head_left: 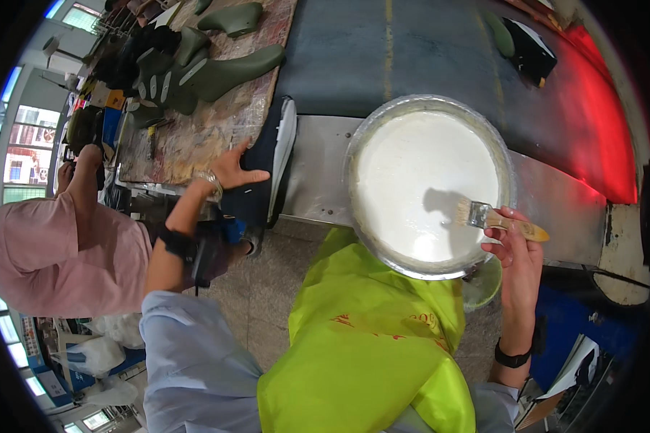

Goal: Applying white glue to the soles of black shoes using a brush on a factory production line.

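My right hand (514, 242) grips a flat paintbrush (516, 225) by its yellow wooden handle. The bristles are over a big round metal basin (359, 216) of smooth white liquid (426, 173) and cast a shadow on it. On the left, my left hand (232, 172) is open, thumb and fingers spread, with nothing gripped. It is at the near edge of the worktable, beside a dark navy piece with a white edge (285, 137), which looks like a shoe on its side. Whether the fingertips touch it I cannot tell.
Green shoe lasts (224, 72) lie on the stained worktable (188, 144). A dark conveyor belt (332, 58) runs behind the basin, carrying a black-and-white shoe (531, 50) at far right, near a red glow. Another person in a pink shirt (72, 245) is at left.
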Demonstrator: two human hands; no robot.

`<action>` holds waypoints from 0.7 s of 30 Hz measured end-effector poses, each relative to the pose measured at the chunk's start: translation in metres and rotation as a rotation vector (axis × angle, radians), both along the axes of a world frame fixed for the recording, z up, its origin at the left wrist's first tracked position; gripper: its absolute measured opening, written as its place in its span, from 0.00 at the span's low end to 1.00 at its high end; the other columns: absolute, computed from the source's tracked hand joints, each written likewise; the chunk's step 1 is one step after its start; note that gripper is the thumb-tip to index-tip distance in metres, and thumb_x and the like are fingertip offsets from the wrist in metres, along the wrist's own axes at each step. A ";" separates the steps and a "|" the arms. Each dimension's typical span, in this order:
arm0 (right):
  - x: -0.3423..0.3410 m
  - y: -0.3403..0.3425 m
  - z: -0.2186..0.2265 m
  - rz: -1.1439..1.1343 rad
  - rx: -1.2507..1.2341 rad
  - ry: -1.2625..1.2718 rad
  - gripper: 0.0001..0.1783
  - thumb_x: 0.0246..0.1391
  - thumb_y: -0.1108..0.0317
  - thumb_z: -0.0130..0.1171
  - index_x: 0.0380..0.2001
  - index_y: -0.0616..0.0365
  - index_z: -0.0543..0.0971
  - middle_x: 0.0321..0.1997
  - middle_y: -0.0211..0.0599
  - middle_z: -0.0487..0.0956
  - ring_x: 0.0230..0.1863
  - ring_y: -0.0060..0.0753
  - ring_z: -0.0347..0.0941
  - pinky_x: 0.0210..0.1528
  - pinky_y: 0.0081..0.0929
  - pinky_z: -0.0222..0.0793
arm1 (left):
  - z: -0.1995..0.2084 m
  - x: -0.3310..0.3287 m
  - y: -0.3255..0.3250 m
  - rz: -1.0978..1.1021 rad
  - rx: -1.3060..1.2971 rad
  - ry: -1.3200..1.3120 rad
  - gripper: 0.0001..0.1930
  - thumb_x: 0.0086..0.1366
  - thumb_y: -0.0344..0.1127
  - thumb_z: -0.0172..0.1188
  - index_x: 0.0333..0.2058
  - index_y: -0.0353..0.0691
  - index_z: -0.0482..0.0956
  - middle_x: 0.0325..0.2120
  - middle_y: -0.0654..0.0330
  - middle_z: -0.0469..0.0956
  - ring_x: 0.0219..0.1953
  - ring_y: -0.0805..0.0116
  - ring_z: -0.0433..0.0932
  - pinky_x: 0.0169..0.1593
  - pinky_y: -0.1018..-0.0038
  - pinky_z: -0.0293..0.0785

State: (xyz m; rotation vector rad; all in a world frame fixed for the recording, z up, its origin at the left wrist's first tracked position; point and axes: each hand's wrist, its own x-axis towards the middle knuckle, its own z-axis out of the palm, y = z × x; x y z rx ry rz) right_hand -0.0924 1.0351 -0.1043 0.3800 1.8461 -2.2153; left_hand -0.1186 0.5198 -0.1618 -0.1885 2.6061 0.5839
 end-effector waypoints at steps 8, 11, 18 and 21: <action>-0.003 -0.021 0.002 0.027 0.081 -0.003 0.16 0.61 0.67 0.46 0.47 0.66 0.72 0.45 0.44 0.75 0.37 0.27 0.73 0.34 0.23 0.75 | -0.006 -0.040 0.047 -0.262 -0.490 -0.108 0.56 0.33 0.77 0.61 0.45 0.24 0.71 0.43 0.37 0.72 0.46 0.48 0.74 0.51 0.65 0.69; -0.002 -0.026 0.004 0.062 0.081 0.017 0.16 0.61 0.66 0.47 0.46 0.67 0.72 0.45 0.44 0.75 0.37 0.28 0.74 0.34 0.23 0.75 | 0.007 -0.042 0.043 -0.123 -0.295 -0.254 0.52 0.34 0.72 0.65 0.43 0.24 0.72 0.41 0.38 0.74 0.45 0.50 0.75 0.48 0.67 0.71; 0.007 -0.014 0.009 0.070 0.179 0.122 0.15 0.61 0.66 0.48 0.46 0.66 0.72 0.45 0.42 0.75 0.38 0.28 0.74 0.34 0.23 0.73 | -0.024 -0.007 0.009 0.136 0.002 -0.107 0.57 0.34 0.69 0.67 0.50 0.20 0.65 0.47 0.35 0.71 0.50 0.48 0.72 0.52 0.66 0.69; -0.009 -0.014 -0.020 0.098 0.264 0.078 0.16 0.60 0.65 0.50 0.45 0.65 0.73 0.41 0.37 0.77 0.37 0.26 0.75 0.33 0.20 0.72 | -0.034 0.044 0.000 0.284 0.427 0.115 0.50 0.45 0.60 0.66 0.54 0.22 0.61 0.51 0.43 0.69 0.54 0.57 0.67 0.57 0.70 0.62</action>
